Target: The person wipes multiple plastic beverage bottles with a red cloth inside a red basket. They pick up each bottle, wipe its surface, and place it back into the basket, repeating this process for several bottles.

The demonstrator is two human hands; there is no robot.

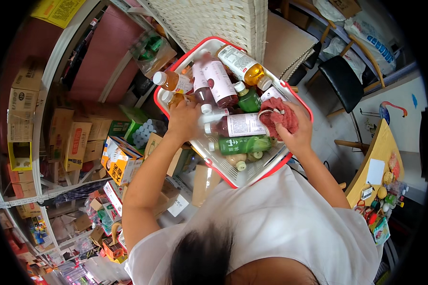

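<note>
A white plastic basket with a red rim [232,183] stands before me, full of drink bottles. My left hand [185,121] reaches over its left side, on or beside an amber bottle [171,97]; whether its fingers grip it cannot be told. A crumpled red cloth [280,119] is held in my right hand [299,128] over the basket's right side. Under the cloth's left edge lies a dark red bottle with a pale label [239,124], with a green bottle [240,144] beside it. Bottles of dark red juice [219,82] and a large amber bottle [242,66] lie farther back.
Metal shelves [39,142] with cardboard cartons [25,99] run along the left. An orange and white box [121,160] stands near my left arm. A woven white panel [214,21] rises behind the basket. At right are a black-seated chair [340,82] and a wooden table [360,178] with small items.
</note>
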